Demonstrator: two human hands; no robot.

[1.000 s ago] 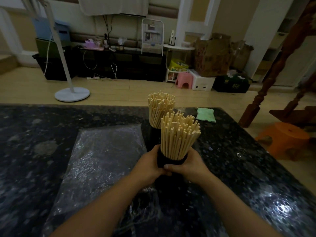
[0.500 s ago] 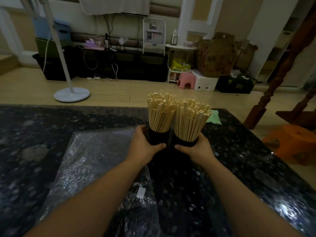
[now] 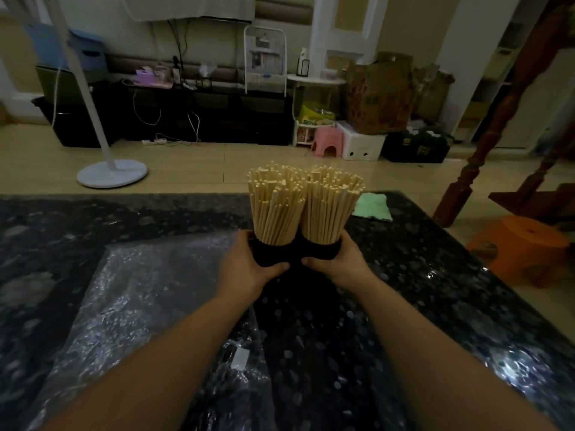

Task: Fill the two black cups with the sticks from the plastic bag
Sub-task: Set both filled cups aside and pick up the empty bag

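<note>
Two filled cups standing side by side on the worktop (image 3: 435, 275).

The left cup (image 3: 270, 255) and right cup (image 3: 322, 251) are touching, each packed with upright sticks (image 3: 275, 209). The left hand (image 3: 249, 269) is wrapping the left cup, the right hand (image 3: 342, 262) the right one. The plastic bag (image 3: 140, 306) is lying to their left; a cloth (image 3: 373, 206) is sitting behind, to the right.

Centre of frame: left hand (image 3: 249, 269) and right hand (image 3: 342, 262) each grip a black cup (image 3: 270, 255) packed with upright sticks (image 3: 277, 206); plastic bag (image 3: 140, 306) lies lower left on the dark table (image 3: 435, 275).
</note>
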